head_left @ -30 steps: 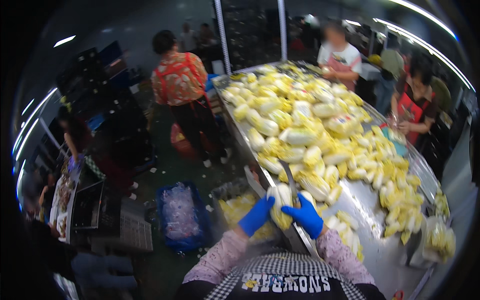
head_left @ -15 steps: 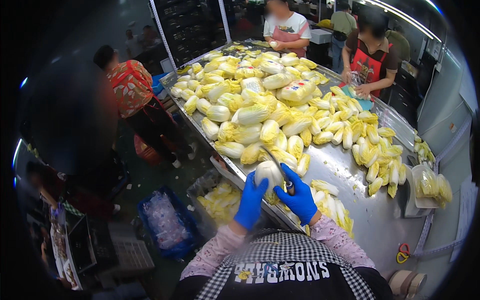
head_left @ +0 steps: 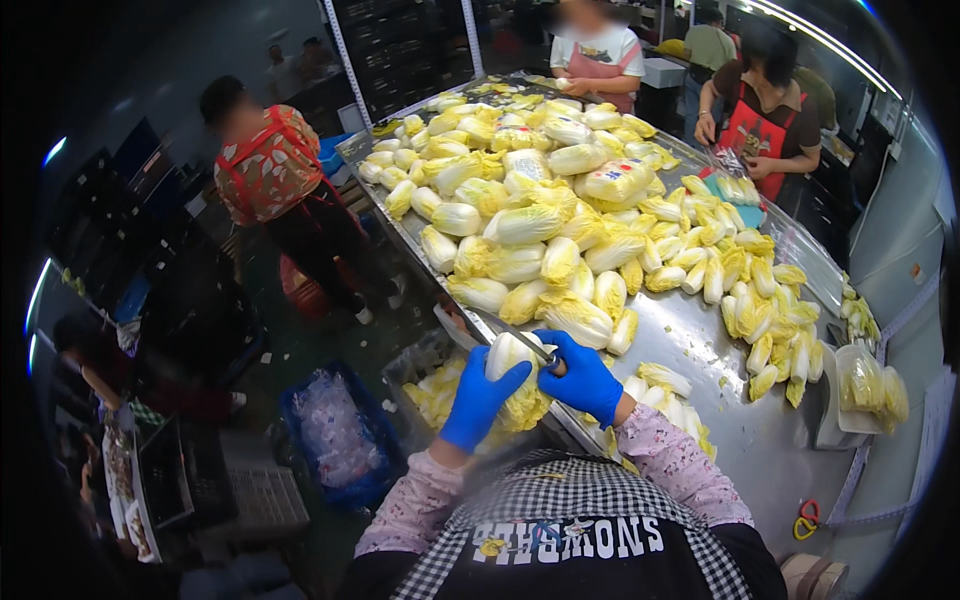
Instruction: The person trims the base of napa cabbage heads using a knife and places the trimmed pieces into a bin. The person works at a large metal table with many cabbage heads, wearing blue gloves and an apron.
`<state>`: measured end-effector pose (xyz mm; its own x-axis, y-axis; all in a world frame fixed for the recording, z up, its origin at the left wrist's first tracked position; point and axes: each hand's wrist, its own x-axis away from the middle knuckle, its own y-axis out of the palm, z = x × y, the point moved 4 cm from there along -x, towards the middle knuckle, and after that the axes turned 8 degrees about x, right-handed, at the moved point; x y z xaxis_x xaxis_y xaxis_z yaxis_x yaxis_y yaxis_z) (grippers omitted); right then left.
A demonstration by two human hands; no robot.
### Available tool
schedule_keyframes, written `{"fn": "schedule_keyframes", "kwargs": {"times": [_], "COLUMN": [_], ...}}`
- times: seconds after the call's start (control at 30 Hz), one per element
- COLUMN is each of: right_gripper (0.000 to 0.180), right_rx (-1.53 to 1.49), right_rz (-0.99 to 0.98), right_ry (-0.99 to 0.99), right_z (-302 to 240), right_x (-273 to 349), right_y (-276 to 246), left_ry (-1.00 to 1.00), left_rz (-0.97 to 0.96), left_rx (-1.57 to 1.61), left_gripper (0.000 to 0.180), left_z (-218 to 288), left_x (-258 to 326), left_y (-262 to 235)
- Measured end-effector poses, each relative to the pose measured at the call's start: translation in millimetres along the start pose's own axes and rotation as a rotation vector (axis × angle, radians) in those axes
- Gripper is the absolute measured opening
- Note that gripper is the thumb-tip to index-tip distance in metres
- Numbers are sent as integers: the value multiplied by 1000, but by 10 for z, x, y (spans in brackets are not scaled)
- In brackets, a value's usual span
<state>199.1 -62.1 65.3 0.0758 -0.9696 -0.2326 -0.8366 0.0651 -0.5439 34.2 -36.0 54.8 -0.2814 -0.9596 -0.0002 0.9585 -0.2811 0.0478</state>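
Raised slightly — cabbage (head_left: pixel 512 380) cupped in left hand (head_left: pixel 480 398), knife (head_left: pixel 490 333) across.

Pale cabbage (head_left: pixel 510 372), upright at table edge (head_left: pixel 590 440)

Blue gloves, pale yellow-green cabbage, grey steel table.

Both the left hand (head_left: pixel 480 395) and the right hand (head_left: pixel 585 378) wear bright blue gloves, and the cabbage (head_left: pixel 515 385) between them is whitish with yellow-green leaves. The sleeves (head_left: pixel 675 465) below the table (head_left: pixel 700 330) are pink with a small floral print; the apron (head_left: pixel 570 520) is black-and-white check over black. The heap of cabbages (head_left: pixel 540 210) on the table is yellow and pale green. Left of the table sits a blue crate (head_left: pixel 340 430), holding what may be clear plastic. A co-worker (head_left: pixel 275 175) left of the table wears a red patterned top.
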Motion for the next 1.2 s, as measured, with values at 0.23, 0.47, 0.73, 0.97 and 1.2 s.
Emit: {"fn": "schedule_keyframes", "kwargs": {"times": [0.23, 0.47, 0.73, 0.97, 1.2], "right_gripper": [44, 70, 69, 67, 50], "right_rx": [-217, -101, -133, 103, -81], "right_rz": [-129, -208, -442, -560, -428], "right_ry": [151, 77, -239, -314, -231], "right_z": [142, 39, -302, -492, -555], "right_x": [-312, -572, -583, -627, -669], "right_y": [388, 789, 984, 880, 1000], "left_ry": [-318, -208, -86, 47, -60], "left_rz": [-44, -36, -3, 120, 127], "left_rx": [1066, 1119, 582, 75, 212], "left_gripper": [47, 54, 62, 70, 68], "left_z": [-366, -468, -426, -81, 32], "left_x": [258, 243, 383, 430, 505], "left_y": [-554, -823, -954, -926, -1052]}}
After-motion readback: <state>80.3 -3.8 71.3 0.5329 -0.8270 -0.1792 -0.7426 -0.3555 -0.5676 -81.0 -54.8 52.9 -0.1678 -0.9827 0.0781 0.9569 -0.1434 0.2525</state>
